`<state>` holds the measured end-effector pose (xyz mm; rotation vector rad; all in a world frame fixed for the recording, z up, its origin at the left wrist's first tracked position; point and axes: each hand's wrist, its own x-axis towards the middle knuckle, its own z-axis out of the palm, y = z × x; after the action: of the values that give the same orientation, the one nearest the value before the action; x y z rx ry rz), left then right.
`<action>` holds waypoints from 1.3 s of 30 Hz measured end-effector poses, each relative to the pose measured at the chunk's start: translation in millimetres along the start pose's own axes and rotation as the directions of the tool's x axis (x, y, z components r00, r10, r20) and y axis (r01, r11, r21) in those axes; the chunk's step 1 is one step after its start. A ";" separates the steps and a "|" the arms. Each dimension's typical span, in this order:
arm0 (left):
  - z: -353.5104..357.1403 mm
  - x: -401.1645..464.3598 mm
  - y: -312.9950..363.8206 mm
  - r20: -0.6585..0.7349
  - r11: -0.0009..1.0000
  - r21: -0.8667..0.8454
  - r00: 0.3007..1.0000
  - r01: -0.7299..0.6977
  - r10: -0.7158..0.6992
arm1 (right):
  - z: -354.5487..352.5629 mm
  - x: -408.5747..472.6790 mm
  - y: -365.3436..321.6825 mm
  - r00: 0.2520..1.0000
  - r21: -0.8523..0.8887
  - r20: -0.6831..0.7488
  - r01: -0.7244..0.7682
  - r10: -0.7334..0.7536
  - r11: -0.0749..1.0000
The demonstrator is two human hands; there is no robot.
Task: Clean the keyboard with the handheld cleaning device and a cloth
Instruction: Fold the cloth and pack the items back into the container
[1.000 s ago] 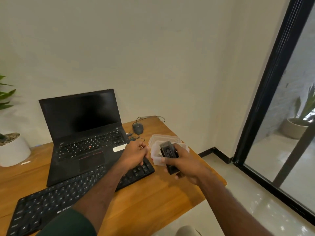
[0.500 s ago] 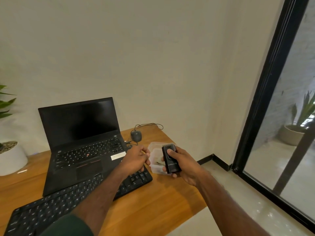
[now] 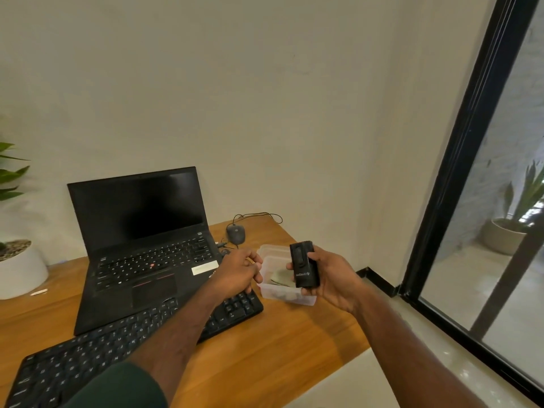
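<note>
My right hand (image 3: 332, 278) grips the handheld cleaning device (image 3: 304, 265), a black block held upright, thumb on its front face, fingers wrapped round the back. It sits in the air above the clear plastic container (image 3: 279, 290) at the right end of the wooden desk (image 3: 265, 357). Something pale and folded lies inside the container, maybe the cloth; can't tell for sure.

My left hand (image 3: 240, 272) is just left of the container, above the right end of the keyboard (image 3: 88, 357), fingers curled in. Looks like a small thin thing pinched at the fingertips, too small to identify, so grip there: can't tell.

Keyboard is black, lying diagonally along the desk's near edge, my left forearm crossing over it. Open laptop (image 3: 141, 240) right behind it, screen dark. Wired mouse (image 3: 235, 233) behind the container, near the wall. White plant pot (image 3: 20, 269) at the far left.
</note>
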<state>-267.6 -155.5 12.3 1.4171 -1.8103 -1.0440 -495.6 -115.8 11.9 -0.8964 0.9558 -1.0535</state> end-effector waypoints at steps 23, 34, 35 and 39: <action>14.3 20.9 -14.0 0.015 0.994 0.109 1.000 0.024 -0.025 | -13.8 73.8 25.7 0.948 -0.995 -0.087 -0.099 -0.305 -0.025; 27.4 36.2 -16.1 -0.012 0.990 0.135 0.999 0.031 -0.029 | -17.7 73.5 23.4 0.964 -0.997 -0.083 -0.080 -0.253 0.025; 28.0 37.3 -16.7 -0.013 0.990 0.141 1.000 0.026 -0.025 | -18.4 72.9 23.3 0.965 -0.997 -0.076 -0.068 -0.250 0.041; 28.9 41.5 -15.0 -0.042 0.986 0.167 0.999 0.015 -0.008 | -28.8 75.8 17.9 0.934 -0.941 -0.098 0.025 -0.343 0.338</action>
<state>-294.5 -191.4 -15.5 1.5379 -1.8986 -0.8788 -501.8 -188.0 -28.8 -1.8970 1.8256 -0.7529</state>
